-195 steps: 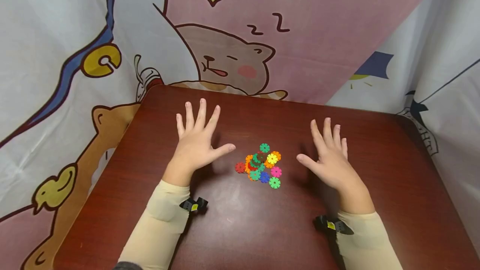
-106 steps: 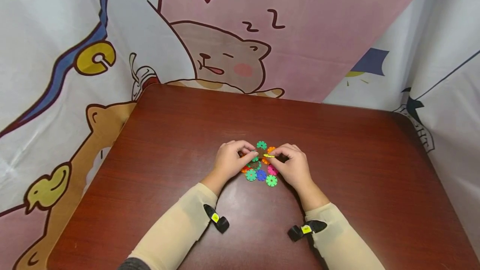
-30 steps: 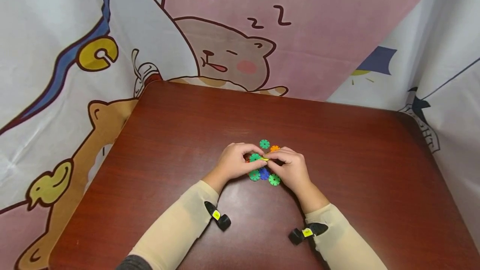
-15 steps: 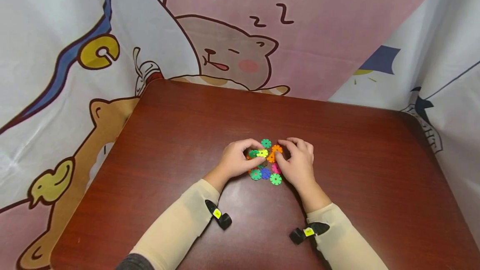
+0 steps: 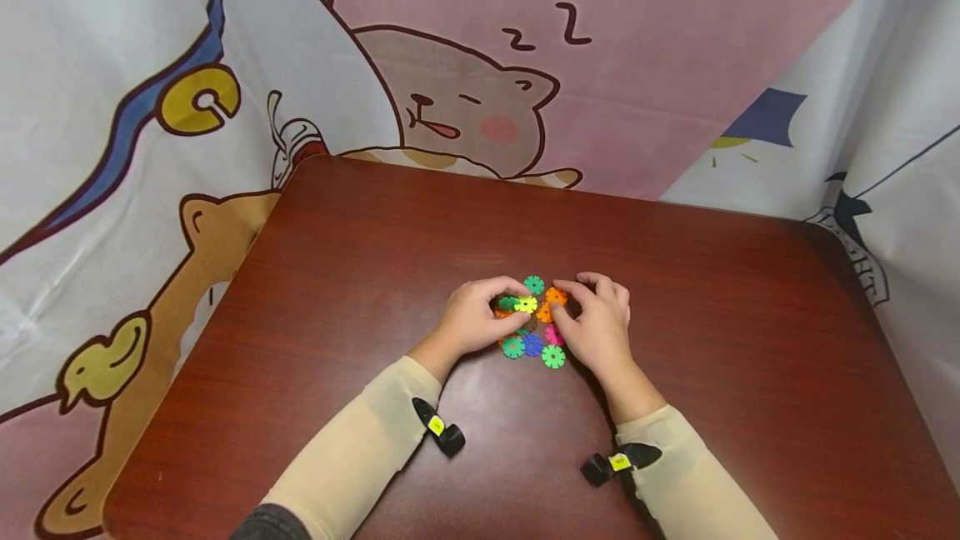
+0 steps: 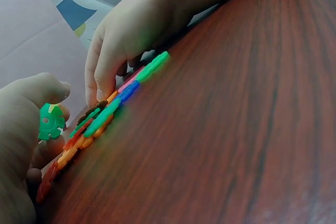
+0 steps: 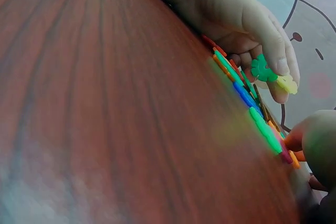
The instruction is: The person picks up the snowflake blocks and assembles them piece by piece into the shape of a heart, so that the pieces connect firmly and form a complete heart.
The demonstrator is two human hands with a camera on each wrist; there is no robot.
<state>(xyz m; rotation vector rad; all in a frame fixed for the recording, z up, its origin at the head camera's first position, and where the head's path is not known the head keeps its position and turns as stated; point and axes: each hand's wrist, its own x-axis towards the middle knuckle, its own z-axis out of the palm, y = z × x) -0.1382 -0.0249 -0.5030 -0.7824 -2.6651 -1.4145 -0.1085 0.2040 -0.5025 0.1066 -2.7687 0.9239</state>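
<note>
Wrist cameras [image 5: 451,440] on both sleeves [image 5: 345,448], bottom of frame. Lower centre: light-green disc [image 5: 553,357], blue disc [image 5: 532,346], flat on the bench [image 5: 712,290]. Left hand [image 5: 471,317] pinches a yellow disc [image 5: 527,305], green disc [image 5: 507,304] at its edge, both off the bench. Right hand [image 5: 604,325]: thumb and index either side of an orange disc [image 5: 556,295], can't tell if gripped. Teal disc [image 5: 534,284] just beyond; bear-print curtain [image 5: 637,65] across top.

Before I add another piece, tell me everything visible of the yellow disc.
The yellow disc is thin, plastic-looking, with a notched rim and small central hole. Held in the left grip, it is raised off the table, its face visible from above. Its edge meets a green disc; they look joined, the joint partly hidden.
</note>
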